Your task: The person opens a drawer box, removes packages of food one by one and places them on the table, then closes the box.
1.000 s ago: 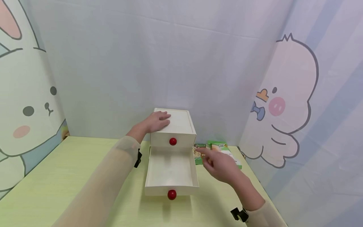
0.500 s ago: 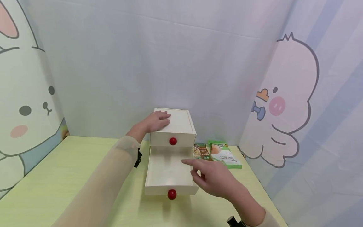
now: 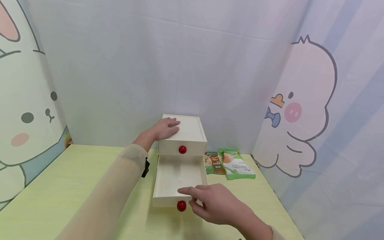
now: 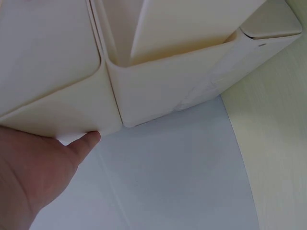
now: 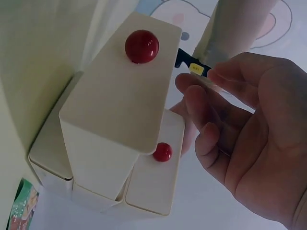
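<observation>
A small white drawer cabinet point(image 3: 192, 130) stands against the back curtain. My left hand point(image 3: 164, 129) rests on its top, fingers spread; in the left wrist view the thumb point(image 4: 85, 143) lies along the cabinet's edge. The upper drawer, with its red knob point(image 3: 182, 149), is closed. Below it a drawer point(image 3: 172, 175) is pulled far out, bare inside, with another red knob point(image 3: 181, 205) on its front. Over that drawer's front right corner hovers my right hand point(image 3: 217, 204), index finger extended and the others loosely bent. The right wrist view shows it apart from the knob point(image 5: 142, 46), holding nothing.
Right of the cabinet lie a brown-and-green food packet point(image 3: 214, 163) and a white-and-green packet point(image 3: 238, 165), side by side on the pale green table point(image 3: 99, 160). Cartoon-printed curtains point(image 3: 210, 66) enclose the back and sides.
My right hand has come from beside the packets, across the pulled-out drawer, toward its front and nearer to me. The left hand and the drawers have stayed put.
</observation>
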`<state>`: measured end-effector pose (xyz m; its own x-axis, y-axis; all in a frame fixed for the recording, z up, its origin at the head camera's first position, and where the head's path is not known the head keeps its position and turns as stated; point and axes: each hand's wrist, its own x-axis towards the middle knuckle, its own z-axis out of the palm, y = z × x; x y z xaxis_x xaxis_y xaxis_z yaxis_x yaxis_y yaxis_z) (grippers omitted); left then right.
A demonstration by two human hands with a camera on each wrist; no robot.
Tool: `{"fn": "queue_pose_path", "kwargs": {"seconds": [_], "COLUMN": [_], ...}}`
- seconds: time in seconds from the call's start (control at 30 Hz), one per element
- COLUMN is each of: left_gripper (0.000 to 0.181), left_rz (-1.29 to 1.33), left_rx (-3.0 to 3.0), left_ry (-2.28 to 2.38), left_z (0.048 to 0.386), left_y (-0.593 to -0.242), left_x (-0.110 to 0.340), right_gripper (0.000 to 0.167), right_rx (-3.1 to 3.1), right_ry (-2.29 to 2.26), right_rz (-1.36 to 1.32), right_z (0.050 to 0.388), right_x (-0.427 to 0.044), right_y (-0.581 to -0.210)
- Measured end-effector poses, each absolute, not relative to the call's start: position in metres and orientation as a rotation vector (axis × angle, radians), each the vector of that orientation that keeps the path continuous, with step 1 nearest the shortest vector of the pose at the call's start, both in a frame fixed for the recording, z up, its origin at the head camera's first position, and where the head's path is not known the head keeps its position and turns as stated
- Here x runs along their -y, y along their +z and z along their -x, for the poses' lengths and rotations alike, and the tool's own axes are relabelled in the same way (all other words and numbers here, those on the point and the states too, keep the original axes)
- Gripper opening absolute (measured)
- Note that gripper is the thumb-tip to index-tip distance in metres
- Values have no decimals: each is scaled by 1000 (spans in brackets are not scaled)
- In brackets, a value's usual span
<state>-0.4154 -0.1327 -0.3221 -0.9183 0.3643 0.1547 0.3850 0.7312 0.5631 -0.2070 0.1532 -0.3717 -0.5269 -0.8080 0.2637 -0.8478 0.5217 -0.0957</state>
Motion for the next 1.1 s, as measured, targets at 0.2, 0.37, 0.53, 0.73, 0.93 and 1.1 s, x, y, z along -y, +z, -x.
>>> {"fn": "queue_pose_path", "kwargs": {"seconds": [0.2, 0.37, 0.53, 0.73, 0.93, 1.1], "left_gripper": [61, 61, 61, 61, 61, 62], "left_rz": [628, 633, 630, 636, 650, 654], "left_rx": [2887, 2886, 2895, 2891, 2881, 2885], "left_ry": [-953, -943, -931, -931, -923, -923], "left_z": [415, 414, 413, 412, 413, 415], "left_y": [-322, -321, -320, -320, -320, -322], "left_x": [133, 132, 131, 130, 132, 132], "right_gripper": [41, 36, 34, 39, 43, 43], "right_rx": [2747, 2706, 2683, 2718, 2736, 2711], "right_ry": [293, 255, 203, 191, 250, 297], "right_rz": [-1438, -1495, -1511, -1484, -1480, -1486], "right_z": [200, 199, 200, 203, 206, 208], "right_x": [-146, -144, -144, -142, -141, -140], "right_y": [-376, -387, -400, -409, -416, -424]}}
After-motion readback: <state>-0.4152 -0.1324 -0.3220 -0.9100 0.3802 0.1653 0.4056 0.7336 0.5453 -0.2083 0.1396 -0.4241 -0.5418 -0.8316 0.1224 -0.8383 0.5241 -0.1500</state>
